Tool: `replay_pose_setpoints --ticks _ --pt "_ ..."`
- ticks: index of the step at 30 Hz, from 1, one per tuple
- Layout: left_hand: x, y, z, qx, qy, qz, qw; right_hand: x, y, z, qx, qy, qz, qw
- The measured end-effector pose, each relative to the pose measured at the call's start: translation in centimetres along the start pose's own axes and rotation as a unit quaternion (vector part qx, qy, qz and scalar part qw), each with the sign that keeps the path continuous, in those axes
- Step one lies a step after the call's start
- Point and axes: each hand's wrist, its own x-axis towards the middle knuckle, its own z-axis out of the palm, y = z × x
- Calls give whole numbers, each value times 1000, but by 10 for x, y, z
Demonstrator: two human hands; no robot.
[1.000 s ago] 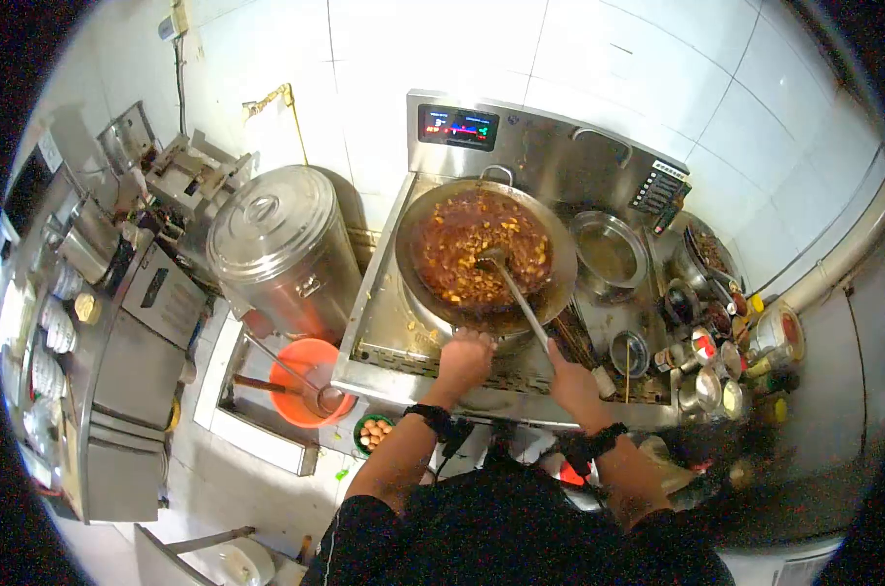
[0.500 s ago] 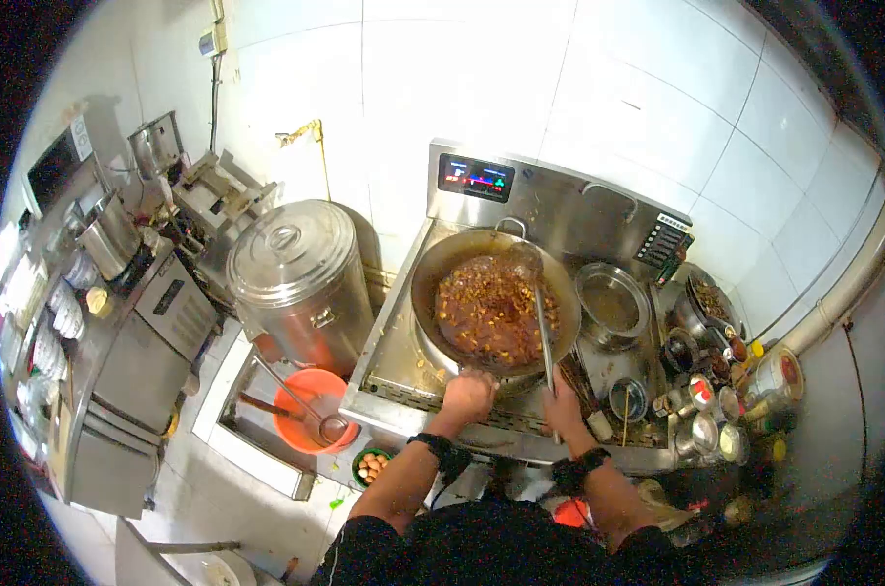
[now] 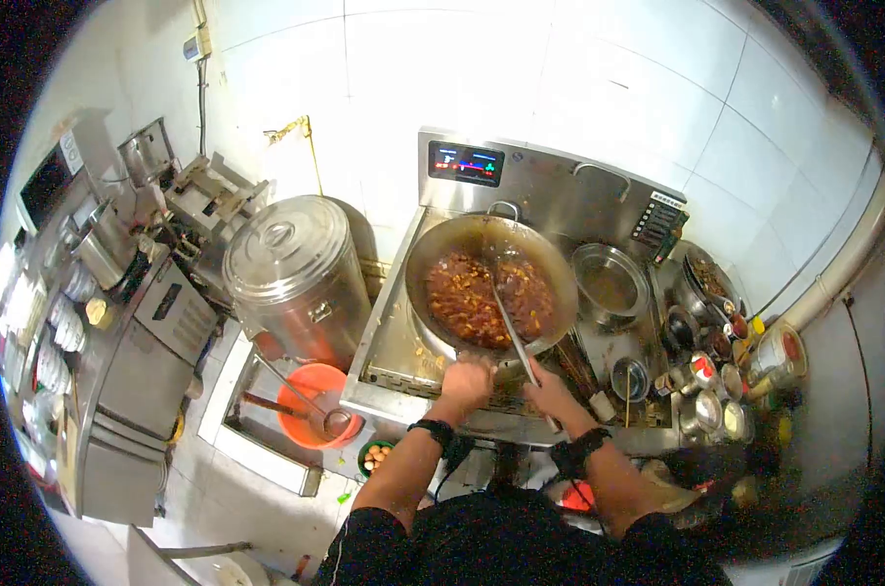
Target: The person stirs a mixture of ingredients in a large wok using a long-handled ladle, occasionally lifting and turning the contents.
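A large wok (image 3: 560,283) sits on the stove, holding a reddish-brown stew (image 3: 459,305) with yellowish pieces in it. My left hand (image 3: 468,380) is closed at the wok's near edge; the handle under the fingers is hidden. With my right hand (image 3: 550,393) I grip the lower part of a long metal ladle (image 3: 510,322). Its shaft slants up and away into the wok, and its bowl is sunk in the stew, out of sight. A looped far handle (image 3: 503,209) of the wok stands free of both hands.
Right of the wok are a metal pot (image 3: 610,285), a small bowl (image 3: 630,380) and several seasoning jars (image 3: 704,415). On the left stand a lidded steel drum (image 3: 296,283), an orange bucket (image 3: 311,383) with a ladle inside, and a basket of eggs (image 3: 375,456).
The ladle's bowl, earlier visible at the wok's far side, has gone down into the stew. My right hand has shifted slightly left and the shaft leans more. My left hand stays at the wok's edge.
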Motion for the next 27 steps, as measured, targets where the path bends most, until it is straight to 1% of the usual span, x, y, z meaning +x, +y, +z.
replay_pose_setpoints --ticks 2,4,5,8,10,11,13,14,15,16,18,19,20,21,24,25,27 --pt "-3 2 -2 1 8 5 1000 -16 16 -5 -140 18 -5 990" --pt "-5 6 -9 -2 35 -3 999 -46 24 -8 -167 57 -79 981" --pt "-5 8 -14 -2 30 -5 1000 -64 20 -13 -181 75 -116 974" --pt "-8 11 -20 -5 24 -18 1000 -117 -7 -40 -241 23 64 968" --pt "-8 12 -18 -2 30 -17 999 -141 15 -59 -257 22 78 963" --pt "-8 8 -10 -14 68 12 998 -151 6 -68 -294 26 70 953" --pt "-6 5 1 -9 90 14 996 -176 -19 -96 -365 35 57 929" --pt "-5 5 4 -7 99 15 995 -186 -27 -113 -347 26 54 936" --pt "-6 3 7 30 70 27 997 -195 -33 -130 -329 17 50 943" --pt "-6 5 4 23 85 27 996 -203 -42 -145 -310 8 46 950" --pt "-8 8 -8 9 116 26 993 -211 -70 -169 -439 8 30 898" --pt "-7 6 -4 9 112 37 993 -215 -77 -177 -417 17 14 909" --pt "-6 3 0 10 110 48 993 -216 -93 -186 -425 -4 11 905" --pt "-5 1 5 10 108 58 992 -215 -95 -189 -441 -14 7 897" --pt "-6 6 -2 -26 125 21 992 -201 -87 -184 -478 -45 9 877" --pt "-5 4 2 -19 123 36 992 -192 -80 -177 -488 -55 13 871" --pt "-3 -3 12 -5 123 61 991 -167 -72 -151 -414 -69 69 905"
